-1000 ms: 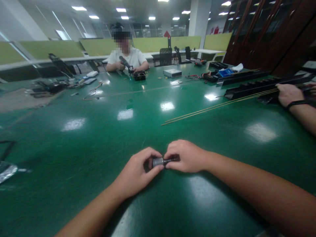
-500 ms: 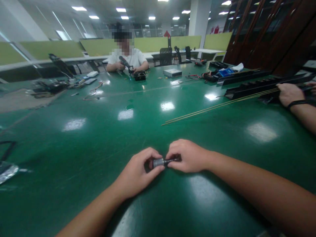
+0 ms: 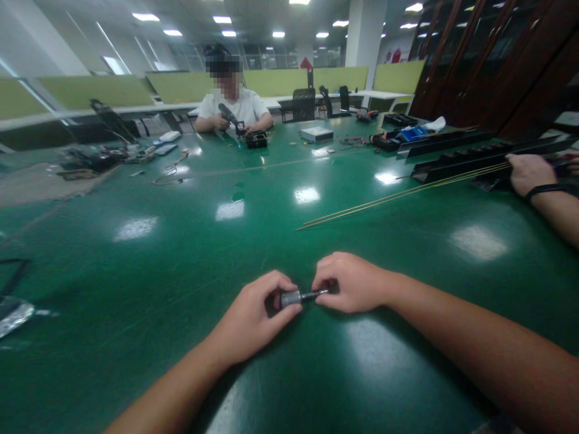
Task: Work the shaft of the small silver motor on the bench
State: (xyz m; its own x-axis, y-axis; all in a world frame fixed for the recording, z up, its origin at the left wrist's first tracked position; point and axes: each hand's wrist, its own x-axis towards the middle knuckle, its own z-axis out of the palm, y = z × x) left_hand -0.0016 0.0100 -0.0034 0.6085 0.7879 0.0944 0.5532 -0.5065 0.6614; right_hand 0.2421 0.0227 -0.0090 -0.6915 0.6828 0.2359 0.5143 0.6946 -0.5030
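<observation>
Toward the near edge of the bench (image 3: pixel 181 271), about midway between its sides, the left hand (image 3: pixel 253 307) has hold of the cylinder (image 3: pixel 290 298), its grip closed only as far as the body allows. To its right, the right hand (image 3: pixel 353 282) pinches the outer end of the thin shaft (image 3: pixel 308 296), with little gap in that grip. Over the last second the right hand has shifted slightly toward the bench's right edge, while the left has stayed put. More of the shaft now shows bare between them. That suggests it is being drawn outward, or that the pinch is sliding along it (the pictures do not settle which). Either way, the piece seems steadied at both ends. Whether the cylinder touches the bench I cannot tell.

Well apart, by the bench's right edge, a co-worker's hand (image 3: pixel 531 173) is at one end of the rods (image 3: pixel 371 206). At the far edge, a person (image 3: pixel 251 105) holds a dark tool (image 3: pixel 229 114).
</observation>
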